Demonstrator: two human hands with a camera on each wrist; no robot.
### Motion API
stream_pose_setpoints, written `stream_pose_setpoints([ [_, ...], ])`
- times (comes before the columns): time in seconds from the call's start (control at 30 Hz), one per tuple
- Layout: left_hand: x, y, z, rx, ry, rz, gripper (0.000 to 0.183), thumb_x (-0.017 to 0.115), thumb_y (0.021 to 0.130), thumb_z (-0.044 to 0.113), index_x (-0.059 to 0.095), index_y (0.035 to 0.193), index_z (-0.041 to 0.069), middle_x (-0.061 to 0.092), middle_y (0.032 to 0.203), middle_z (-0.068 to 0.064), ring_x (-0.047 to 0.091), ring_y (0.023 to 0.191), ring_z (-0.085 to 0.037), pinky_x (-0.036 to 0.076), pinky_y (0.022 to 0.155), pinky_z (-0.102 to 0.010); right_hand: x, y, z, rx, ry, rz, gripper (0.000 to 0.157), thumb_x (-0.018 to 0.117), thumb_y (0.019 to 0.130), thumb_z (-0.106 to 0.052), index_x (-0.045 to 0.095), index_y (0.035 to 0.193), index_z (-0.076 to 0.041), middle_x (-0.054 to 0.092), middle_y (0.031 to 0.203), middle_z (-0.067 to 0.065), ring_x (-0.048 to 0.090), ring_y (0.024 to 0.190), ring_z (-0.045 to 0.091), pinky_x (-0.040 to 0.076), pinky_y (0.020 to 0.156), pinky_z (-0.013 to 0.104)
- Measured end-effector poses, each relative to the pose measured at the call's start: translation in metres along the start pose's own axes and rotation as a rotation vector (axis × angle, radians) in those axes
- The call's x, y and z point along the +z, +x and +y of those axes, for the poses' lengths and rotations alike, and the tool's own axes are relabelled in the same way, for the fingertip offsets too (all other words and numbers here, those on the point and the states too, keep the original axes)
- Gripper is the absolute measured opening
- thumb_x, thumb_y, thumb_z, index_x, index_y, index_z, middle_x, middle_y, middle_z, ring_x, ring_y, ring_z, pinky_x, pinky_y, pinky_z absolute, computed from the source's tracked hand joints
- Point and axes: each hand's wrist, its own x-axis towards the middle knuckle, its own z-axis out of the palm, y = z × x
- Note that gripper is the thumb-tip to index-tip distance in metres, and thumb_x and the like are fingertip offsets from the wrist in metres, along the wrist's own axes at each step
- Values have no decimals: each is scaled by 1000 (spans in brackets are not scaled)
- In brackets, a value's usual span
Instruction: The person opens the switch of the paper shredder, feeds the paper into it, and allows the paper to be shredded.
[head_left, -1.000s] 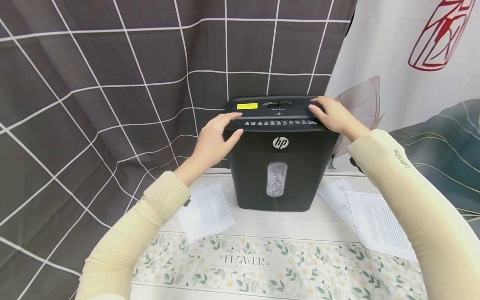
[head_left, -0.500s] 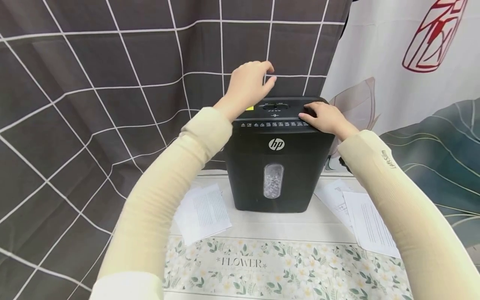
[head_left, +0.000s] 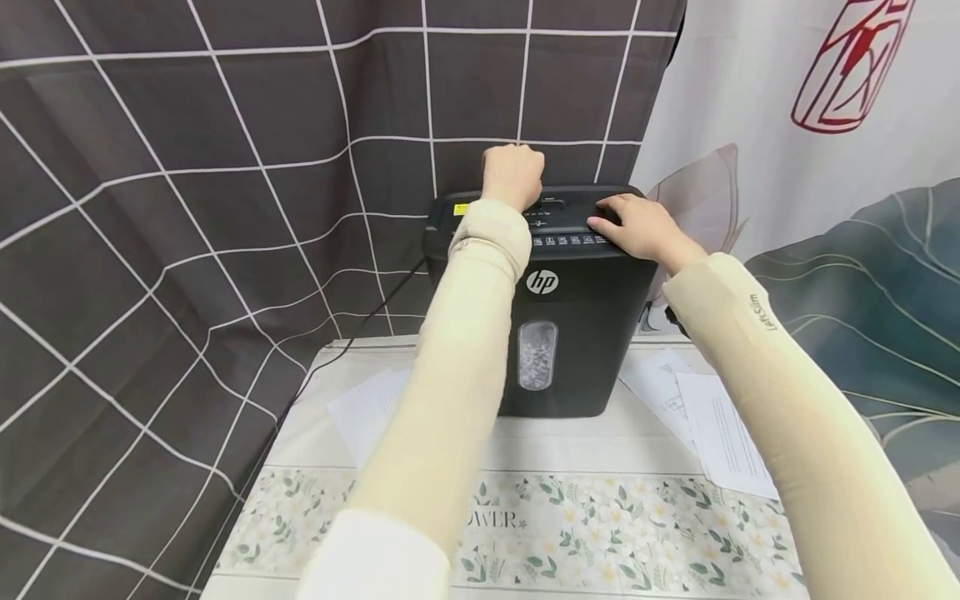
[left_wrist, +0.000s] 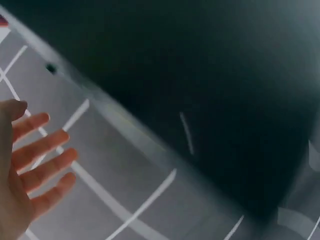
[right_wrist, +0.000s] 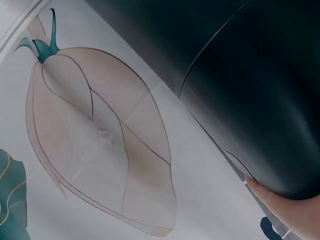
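Note:
A black paper shredder (head_left: 577, 333) with an hp logo stands upright on the table, paper bits showing through its front window (head_left: 537, 356). My left hand (head_left: 513, 175) is raised over the middle of its top, forearm across its front left. In the left wrist view the fingers (left_wrist: 46, 150) are spread loosely, apart from the shredder's dark side, and hold nothing. In the head view their tips are hidden behind the back of the hand. My right hand (head_left: 641, 225) rests on the top right end, thumb on the upper surface. The right wrist view catches only a bit of that hand at the corner.
White printed sheets (head_left: 727, 433) lie to the right, and more sheets (head_left: 367, 404) to the left, partly behind my sleeve. A black cord (head_left: 352, 337) runs down leftward from the shredder. A dark grid curtain (head_left: 300, 100) hangs close behind. A floral runner (head_left: 600, 517) lies in front.
My left hand has left the shredder's top left end, risen and moved right over its top. The right hand stays on the right end. The view has shifted slightly right.

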Motion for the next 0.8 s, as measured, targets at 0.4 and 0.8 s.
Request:
stream_pose_setpoints([
  [0.4, 27, 12, 20, -404, -291, -327, 75, 40, 86, 71, 48, 139, 19, 55, 136, -2, 57, 119, -25, 48, 97, -47, 4, -4, 1, 8, -12, 22, 51, 43, 99, -33, 46, 133, 5, 43, 138, 30, 38, 129, 45, 29, 107, 57],
  [0.8, 22, 19, 15, -501, -322, -341, 71, 52, 85, 64, 51, 136, 15, 58, 132, -4, 61, 114, -23, 54, 89, -39, 2, -2, 2, 8, -10, -12, 52, 41, 99, -34, 42, 136, 3, 39, 141, 29, 34, 133, 44, 26, 109, 57],
])
